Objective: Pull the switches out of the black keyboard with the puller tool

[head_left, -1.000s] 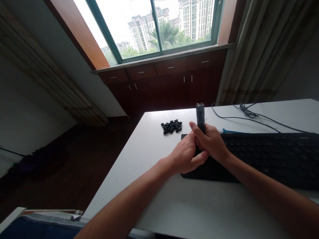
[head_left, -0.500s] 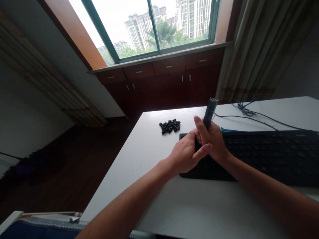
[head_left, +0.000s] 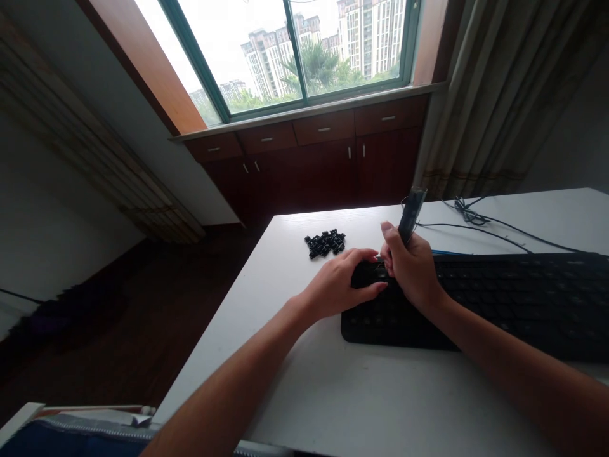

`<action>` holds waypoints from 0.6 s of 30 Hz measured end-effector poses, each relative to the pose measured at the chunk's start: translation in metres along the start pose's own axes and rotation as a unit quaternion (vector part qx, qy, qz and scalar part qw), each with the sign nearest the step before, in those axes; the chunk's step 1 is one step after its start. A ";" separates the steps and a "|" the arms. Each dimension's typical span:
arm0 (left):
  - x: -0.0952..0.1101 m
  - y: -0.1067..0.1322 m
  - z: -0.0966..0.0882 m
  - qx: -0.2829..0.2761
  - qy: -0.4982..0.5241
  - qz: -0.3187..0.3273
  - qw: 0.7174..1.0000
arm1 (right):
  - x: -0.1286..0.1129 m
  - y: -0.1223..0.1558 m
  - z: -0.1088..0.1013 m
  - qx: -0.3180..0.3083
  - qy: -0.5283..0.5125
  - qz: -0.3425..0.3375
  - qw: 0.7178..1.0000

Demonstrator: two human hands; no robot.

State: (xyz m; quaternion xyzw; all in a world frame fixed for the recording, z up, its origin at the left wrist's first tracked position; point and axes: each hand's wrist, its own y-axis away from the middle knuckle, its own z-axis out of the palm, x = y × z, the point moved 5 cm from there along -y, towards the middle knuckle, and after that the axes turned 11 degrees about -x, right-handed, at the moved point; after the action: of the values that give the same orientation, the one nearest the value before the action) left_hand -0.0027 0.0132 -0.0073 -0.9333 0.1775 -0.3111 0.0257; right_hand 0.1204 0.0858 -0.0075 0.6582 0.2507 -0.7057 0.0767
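Note:
My right hand (head_left: 410, 263) is closed around the dark handle of a keycap puller (head_left: 412, 212), held upright and tilted slightly right. Thin wire shows below the fist, over the upper left part of the black keyboard (head_left: 499, 304). My left hand (head_left: 345, 282) rests at the keyboard's left end, thumb and forefinger spread apart with nothing between them. A small pile of black keycaps (head_left: 325, 243) lies on the white table just beyond my left hand. The keys under my right hand are partly hidden.
Behind the keyboard lies a thin blue item (head_left: 451, 252), mostly hidden. A black cable (head_left: 471, 212) is bundled at the back right of the white table (head_left: 380, 393). The table's left edge drops to a dark floor. Cabinets (head_left: 304, 168) stand beneath the window.
My left hand has moved left, away from my right hand, and its thumb and fingers have spread. My right hand has shifted slightly right with the keycap puller.

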 end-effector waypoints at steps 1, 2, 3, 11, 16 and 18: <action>0.000 0.000 -0.001 0.003 -0.001 0.004 1.000 | 0.001 0.000 0.000 -0.015 0.025 0.001 1.000; 0.000 0.001 -0.001 0.005 -0.001 0.007 1.000 | 0.001 -0.001 0.000 -0.034 0.052 0.001 0.998; 0.000 0.001 -0.001 0.006 -0.001 0.010 1.000 | 0.002 -0.002 0.001 -0.054 0.077 0.001 0.996; 0.001 0.000 0.004 0.019 -0.010 0.006 1.000 | 0.008 -0.012 -0.005 -0.177 0.110 0.025 0.978; 0.001 0.000 0.003 0.021 -0.026 0.003 0.999 | 0.005 -0.012 -0.007 -0.205 0.157 -0.018 0.966; 0.001 0.000 0.000 0.015 -0.032 0.010 0.999 | 0.005 -0.010 -0.005 -0.238 0.150 -0.018 0.959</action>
State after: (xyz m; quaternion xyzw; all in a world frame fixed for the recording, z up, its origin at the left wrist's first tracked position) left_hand -0.0018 0.0126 -0.0072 -0.9404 0.1816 -0.2835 0.0487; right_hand 0.1194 0.0978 -0.0096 0.7141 0.4324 -0.5202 0.1800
